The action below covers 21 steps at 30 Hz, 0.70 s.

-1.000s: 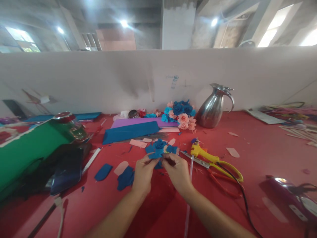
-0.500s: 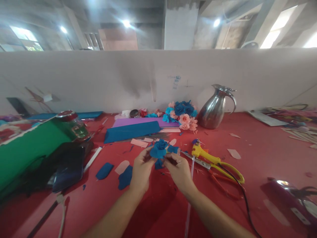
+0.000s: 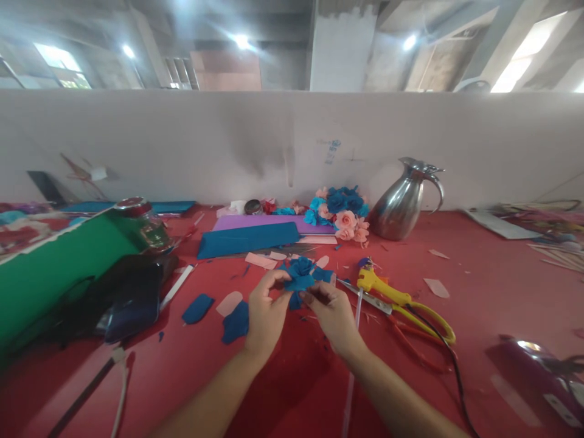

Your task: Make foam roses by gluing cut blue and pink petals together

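A blue paper flower [image 3: 300, 275] is held up over the middle of the red table. My left hand [image 3: 269, 307] pinches its petals from the left, thumb below and fingers curled at the edge. On the other side, my right hand [image 3: 331, 310] has its thumb and fingers closed at the flower's lower right edge. The flower's base is partly hidden by my fingers. Cut blue petals [image 3: 236, 322] and a pink petal [image 3: 229, 303] lie left of my hands. Right of them is a yellow hot glue gun [image 3: 382, 285] with a clear glue stick.
Yellow-handled scissors [image 3: 429, 324] and red-handled pliers [image 3: 417, 347] lie right. Behind are folded blue crepe paper [image 3: 249, 239], a bunch of paper flowers [image 3: 343, 210] and a metal jug [image 3: 401, 204]. A dark phone [image 3: 133, 304], glass jar [image 3: 152, 234] and green board [image 3: 77, 261] stand left.
The view has shifted slightly, moving everything a little to the right. The flower has tilted in my fingers and my left fingers have moved along its petal.
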Motion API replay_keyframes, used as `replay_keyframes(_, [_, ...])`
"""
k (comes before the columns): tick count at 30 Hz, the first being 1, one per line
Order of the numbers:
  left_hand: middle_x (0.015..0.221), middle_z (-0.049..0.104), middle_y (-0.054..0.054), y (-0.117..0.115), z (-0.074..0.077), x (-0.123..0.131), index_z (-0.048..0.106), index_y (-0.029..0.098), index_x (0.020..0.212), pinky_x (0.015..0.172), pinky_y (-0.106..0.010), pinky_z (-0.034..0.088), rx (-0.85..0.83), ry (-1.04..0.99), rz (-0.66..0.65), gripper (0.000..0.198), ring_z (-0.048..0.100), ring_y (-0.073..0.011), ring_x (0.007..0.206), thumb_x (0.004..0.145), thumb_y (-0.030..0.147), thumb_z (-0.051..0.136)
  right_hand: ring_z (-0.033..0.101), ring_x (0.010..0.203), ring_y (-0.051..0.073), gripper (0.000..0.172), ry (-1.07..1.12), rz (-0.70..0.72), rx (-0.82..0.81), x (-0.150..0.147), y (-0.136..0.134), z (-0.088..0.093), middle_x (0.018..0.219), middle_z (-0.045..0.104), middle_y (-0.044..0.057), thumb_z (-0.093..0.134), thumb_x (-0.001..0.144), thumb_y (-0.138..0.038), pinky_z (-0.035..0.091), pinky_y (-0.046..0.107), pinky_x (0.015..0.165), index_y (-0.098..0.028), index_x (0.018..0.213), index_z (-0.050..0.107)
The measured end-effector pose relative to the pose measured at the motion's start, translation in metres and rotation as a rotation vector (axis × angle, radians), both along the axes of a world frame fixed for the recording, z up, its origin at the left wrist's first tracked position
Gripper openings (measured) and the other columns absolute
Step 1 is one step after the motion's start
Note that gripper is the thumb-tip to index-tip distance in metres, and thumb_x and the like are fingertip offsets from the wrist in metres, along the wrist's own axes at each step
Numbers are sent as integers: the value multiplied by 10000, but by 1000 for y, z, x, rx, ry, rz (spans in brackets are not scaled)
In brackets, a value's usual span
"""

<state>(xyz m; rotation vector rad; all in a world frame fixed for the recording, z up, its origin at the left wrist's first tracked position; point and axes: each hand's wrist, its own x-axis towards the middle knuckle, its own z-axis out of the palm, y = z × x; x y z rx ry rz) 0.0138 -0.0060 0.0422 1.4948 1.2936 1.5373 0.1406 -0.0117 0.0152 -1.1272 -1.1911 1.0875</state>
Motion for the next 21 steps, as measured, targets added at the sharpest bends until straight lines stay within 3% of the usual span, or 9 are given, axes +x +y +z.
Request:
replay_keyframes(18, [724, 667, 1, 3, -4, -2, 615, 204, 737, 704, -257, 471, -43, -16, 20, 26, 613, -161, 728, 718, 194, 600, 515, 558, 131, 173, -54, 6, -13, 0, -1, 2, 575, 584, -14, 633, 714, -351, 425, 233, 534, -187, 656, 635])
replay_keyframes(21, [804, 692, -15, 2, -3, 0, 595, 206, 862, 716, -273, 483, -91, -93, -3, 163, 645, -183, 784, 709, 228, 647, 535, 574, 136, 174, -57, -9, -11, 0, -2, 3, 602, 610, -6, 646, 703, -352, 443, 240, 555, -185, 654, 643])
